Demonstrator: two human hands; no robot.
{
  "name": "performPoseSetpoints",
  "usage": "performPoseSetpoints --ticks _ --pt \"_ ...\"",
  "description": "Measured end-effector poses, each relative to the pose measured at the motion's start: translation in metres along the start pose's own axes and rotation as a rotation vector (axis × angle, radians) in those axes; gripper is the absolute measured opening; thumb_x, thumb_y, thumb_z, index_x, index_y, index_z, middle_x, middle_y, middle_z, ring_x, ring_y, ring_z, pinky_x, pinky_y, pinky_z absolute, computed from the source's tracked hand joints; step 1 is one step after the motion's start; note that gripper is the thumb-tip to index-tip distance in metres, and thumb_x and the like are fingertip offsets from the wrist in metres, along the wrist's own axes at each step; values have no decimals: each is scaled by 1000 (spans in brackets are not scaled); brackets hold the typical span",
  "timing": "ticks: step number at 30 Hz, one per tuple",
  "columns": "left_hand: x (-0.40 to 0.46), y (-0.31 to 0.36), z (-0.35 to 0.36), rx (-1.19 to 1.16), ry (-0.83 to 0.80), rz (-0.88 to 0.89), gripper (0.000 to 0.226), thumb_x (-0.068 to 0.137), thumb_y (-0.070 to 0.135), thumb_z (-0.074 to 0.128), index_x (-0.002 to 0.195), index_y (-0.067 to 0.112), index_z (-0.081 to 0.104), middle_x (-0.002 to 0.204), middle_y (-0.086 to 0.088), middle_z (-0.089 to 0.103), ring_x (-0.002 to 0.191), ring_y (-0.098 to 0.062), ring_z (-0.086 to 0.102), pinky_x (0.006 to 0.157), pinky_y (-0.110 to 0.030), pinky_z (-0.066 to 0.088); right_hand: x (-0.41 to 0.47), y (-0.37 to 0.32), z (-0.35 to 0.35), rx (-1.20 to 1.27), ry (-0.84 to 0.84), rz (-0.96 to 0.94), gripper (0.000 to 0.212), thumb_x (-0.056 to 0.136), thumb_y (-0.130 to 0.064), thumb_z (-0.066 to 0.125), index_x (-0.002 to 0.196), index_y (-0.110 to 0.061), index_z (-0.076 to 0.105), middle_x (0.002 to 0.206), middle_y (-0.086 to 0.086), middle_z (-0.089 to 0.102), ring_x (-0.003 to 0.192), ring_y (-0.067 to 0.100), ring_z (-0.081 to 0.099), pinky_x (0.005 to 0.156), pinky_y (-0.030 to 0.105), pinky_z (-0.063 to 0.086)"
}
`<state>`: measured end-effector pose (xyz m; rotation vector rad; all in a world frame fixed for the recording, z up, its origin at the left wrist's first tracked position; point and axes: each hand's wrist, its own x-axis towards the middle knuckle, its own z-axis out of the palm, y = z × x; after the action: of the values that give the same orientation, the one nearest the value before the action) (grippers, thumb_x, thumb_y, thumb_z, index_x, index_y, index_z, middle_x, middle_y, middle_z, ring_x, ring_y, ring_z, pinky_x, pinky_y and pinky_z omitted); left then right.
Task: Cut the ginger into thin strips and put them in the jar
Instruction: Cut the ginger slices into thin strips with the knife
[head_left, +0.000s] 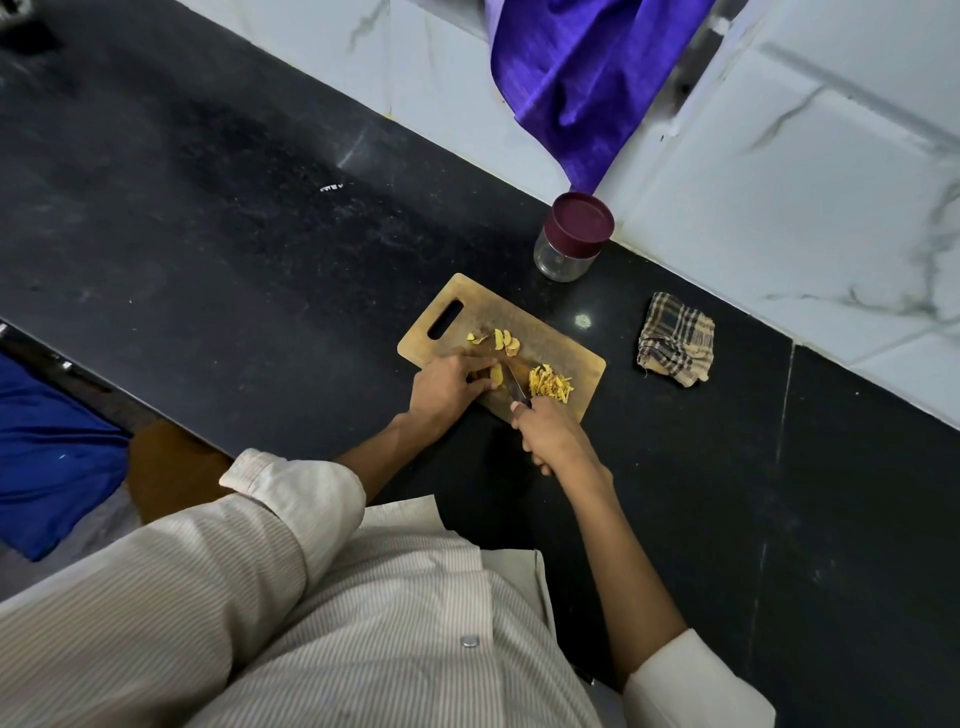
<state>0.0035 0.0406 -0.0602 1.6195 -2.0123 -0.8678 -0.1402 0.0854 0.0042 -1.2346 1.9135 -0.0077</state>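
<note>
- The cutting board (545, 332) lies on the black counter (208, 234).
- On the board, the left hand (447, 387) pins a ginger slice (497, 373) under curled fingers (480, 385).
- The right hand (550, 439) grips the knife (516, 387), blade beside that slice.
- Cut strips (549, 384) lie on the board right of the blade; more slices (506, 342) lie near its handle slot.
- The lidded jar (571, 236) stands beyond the board; a checked cloth (675, 340) lies to its right.

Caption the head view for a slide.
Left hand steadies yellow ginger slices on wooden cutting board; right hand holds knife beside cut strips.

Wooden cutting board (566, 358) (matt, worn) on glossy black stone counter (260, 260).
</note>
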Motion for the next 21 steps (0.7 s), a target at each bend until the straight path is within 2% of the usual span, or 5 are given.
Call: performPoseSetpoints --ticks 9,14,21 --pt "1 -3 1 -9 -14 -4 38 89 28 65 127 27 60 103 2 57 93 -15 55 80 -33 48 -4 -12 -16 -11 -75 35 33 106 -34 40 109 -8 60 74 3 54 55 12 48 45 24 39" --pt "2 -3 1 -11 -16 -9 38 88 27 66 126 27 61 102 2 57 92 -15 53 79 -33 47 0 -19 -21 -33 -101 92 34 104 -28 38 106 -7 64 72 4 54 55 13 47 45 24 39" --pt "2 -3 1 -4 -15 -9 37 89 27 65 126 27 61 99 4 54 90 -14 51 76 -33 46 5 -31 -26 -21 -134 150 33 102 -25 37 84 -7 58 63 5 50 50 15 43 48 26 36"
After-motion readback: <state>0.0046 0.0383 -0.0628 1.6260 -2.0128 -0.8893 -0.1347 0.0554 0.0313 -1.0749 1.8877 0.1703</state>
